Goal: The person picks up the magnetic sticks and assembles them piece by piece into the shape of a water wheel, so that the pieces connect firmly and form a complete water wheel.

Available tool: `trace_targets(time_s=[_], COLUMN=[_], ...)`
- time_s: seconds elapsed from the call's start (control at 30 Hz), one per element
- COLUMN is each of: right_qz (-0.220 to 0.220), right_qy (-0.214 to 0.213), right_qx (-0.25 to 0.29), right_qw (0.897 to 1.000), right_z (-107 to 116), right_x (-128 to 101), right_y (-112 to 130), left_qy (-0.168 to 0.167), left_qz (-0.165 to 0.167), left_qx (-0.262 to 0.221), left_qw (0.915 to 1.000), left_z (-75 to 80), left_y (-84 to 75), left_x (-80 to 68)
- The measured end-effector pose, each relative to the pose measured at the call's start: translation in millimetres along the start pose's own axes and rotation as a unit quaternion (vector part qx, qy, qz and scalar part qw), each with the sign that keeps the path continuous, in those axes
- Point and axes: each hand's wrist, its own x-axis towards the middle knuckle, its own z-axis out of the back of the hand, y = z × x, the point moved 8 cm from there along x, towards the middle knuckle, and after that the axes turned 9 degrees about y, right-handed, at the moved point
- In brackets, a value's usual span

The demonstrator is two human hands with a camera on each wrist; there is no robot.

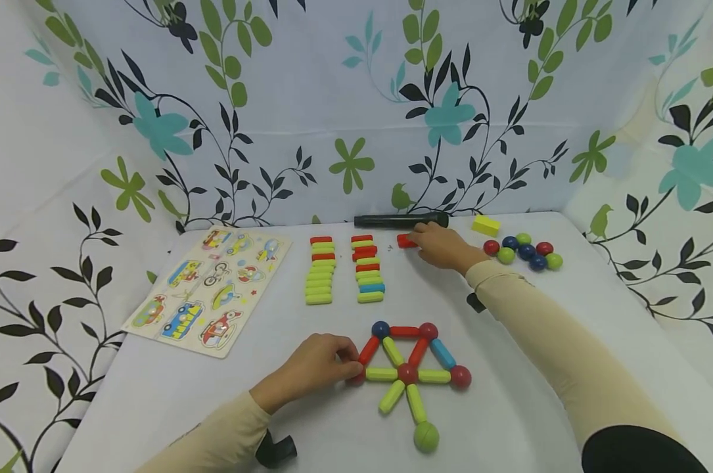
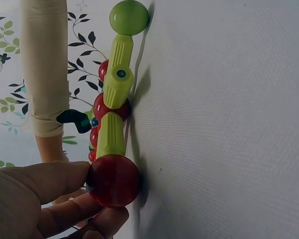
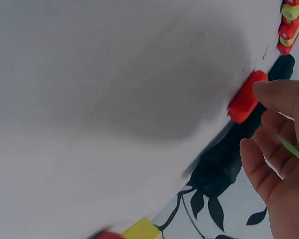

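Note:
On the white table lies a flat figure of coloured magnetic sticks and balls, centred on a red ball (image 1: 407,374) from which several green sticks (image 1: 434,376) fan out. My left hand (image 1: 315,364) holds the red ball (image 2: 113,180) at the figure's left corner between thumb and fingers. At the back of the table my right hand (image 1: 441,247) is at a single red stick (image 1: 406,241). In the right wrist view the thumb lies on one end of that red stick (image 3: 246,98), with the other fingers curled beyond it. A green ball (image 1: 426,437) ends the lowest stick.
Two columns of sticks, mostly green and red (image 1: 319,276) (image 1: 368,269), stand left of my right hand. A black marker-like tube (image 1: 400,221) lies behind it. To the right are a yellow block (image 1: 485,225) and several loose balls (image 1: 526,251). A picture puzzle board (image 1: 211,289) lies left.

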Motion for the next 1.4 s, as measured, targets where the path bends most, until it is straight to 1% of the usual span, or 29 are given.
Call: trace_targets(time_s=[0.1, 0.2, 0.37, 0.47, 0.53, 0.6, 0.67, 0.73, 0.8, 0.83, 0.9, 0.93, 1.0, 1.1, 1.2, 1.3, 1.4], right_qz=[-0.011, -0.025, -0.044, -0.036, -0.018, 0.005, 0.034, 0.072, 0.128, 0.155, 0.213, 0.239, 0.278, 0.310, 0.324, 0.331, 0.329], right_qy=[0.005, 0.011, 0.037, 0.050, 0.045, 0.036, 0.023, 0.014, 0.007, 0.006, 0.003, 0.002, -0.006, -0.021, -0.040, -0.056, -0.060], right_qx=[-0.022, -0.031, -0.017, -0.017, -0.008, 0.009, 0.045, 0.077, 0.095, 0.098, 0.086, 0.076, 0.054, 0.031, 0.020, 0.009, 0.004], right_qw=[1.000, 0.999, 0.998, 0.998, 0.999, 0.999, 0.998, 0.994, 0.987, 0.983, 0.973, 0.968, 0.959, 0.950, 0.945, 0.942, 0.943], right_z=[-2, -4, -10, -15, -15, -13, -6, 1, 6, 6, 3, 0, -8, -21, -30, -34, -38], right_x=[7, 11, 8, 2, -7, -22, -46, -79, -118, -137, -171, -184, -205, -222, -229, -231, -230], right_y=[3, 3, 1, 1, 4, 10, 21, 40, 64, 77, 102, 113, 130, 145, 152, 157, 160], left_qy=[-0.002, 0.001, 0.002, 0.002, 0.002, 0.000, -0.004, -0.003, -0.002, -0.001, -0.001, -0.002, -0.006, -0.006, -0.003, -0.003, -0.005], left_qz=[-0.007, -0.006, 0.000, 0.002, 0.002, 0.002, -0.001, -0.003, -0.006, -0.007, -0.007, -0.007, -0.006, -0.007, -0.007, -0.006, -0.006], left_qx=[0.005, 0.003, 0.001, 0.002, 0.001, 0.001, 0.003, 0.003, 0.006, 0.006, 0.008, 0.009, 0.011, 0.012, 0.010, 0.009, 0.008], left_qw=[1.0000, 1.0000, 1.0000, 1.0000, 1.0000, 1.0000, 1.0000, 1.0000, 1.0000, 1.0000, 0.9999, 0.9999, 0.9999, 0.9999, 0.9999, 0.9999, 0.9999], left_z=[-1.2, -1.7, -1.7, -1.6, -1.4, -1.0, -0.7, -1.7, -3.0, -3.4, -3.3, -2.5, -0.8, 0.3, 0.6, 0.7, 0.9], left_y=[-2.5, -4.1, -2.3, -0.3, 0.6, 1.0, 0.2, -0.4, -1.4, -2.0, -2.5, -2.9, -3.0, -3.0, -3.4, -3.4, -4.0], left_x=[3.4, 4.4, 3.2, 2.0, 1.2, 0.9, 1.1, 1.4, 1.6, 1.5, 0.9, 0.6, 0.2, -0.1, -0.6, -0.8, -1.3])
